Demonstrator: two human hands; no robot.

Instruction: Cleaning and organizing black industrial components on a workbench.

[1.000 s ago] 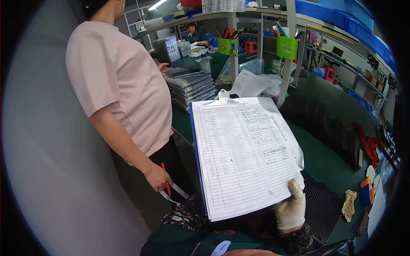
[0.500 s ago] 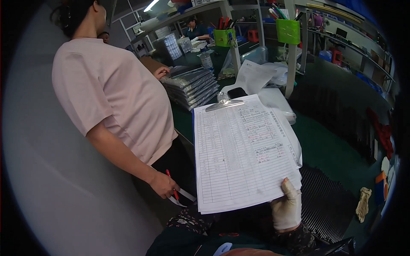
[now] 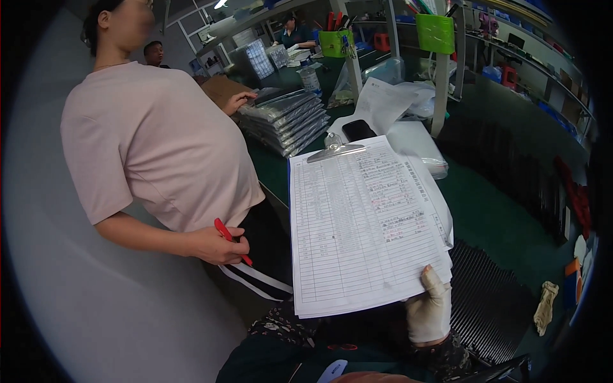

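Note:
A clipboard [image 3: 345,152] with a metal clip is tilted up in front of me, bearing several printed and handwritten sheets [image 3: 357,242]. At its lower right corner my right hand [image 3: 429,313], in a pale glove with a bare thumb tip, is closed on it. The thumb lies on top of the sheets; the other fingers are mostly hidden below. My left hand is out of sight, with only a patterned sleeve [image 3: 281,327] showing beneath the board's lower left. Left of the board, a co-worker's hand [image 3: 220,246] holds a red pen [image 3: 223,230].
Beyond the board are a stack of bagged flat items [image 3: 287,121], a black phone [image 3: 359,130] and loose paper [image 3: 383,105]. Green pen holders [image 3: 435,34] hang on the rack posts. A ribbed black mat [image 3: 485,293] and a crumpled glove [image 3: 545,308] lie to the right.
The co-worker's hand with the red pen has risen and shifted left. The co-worker's body has turned toward me. My right hand keeps its hold on the clipboard.

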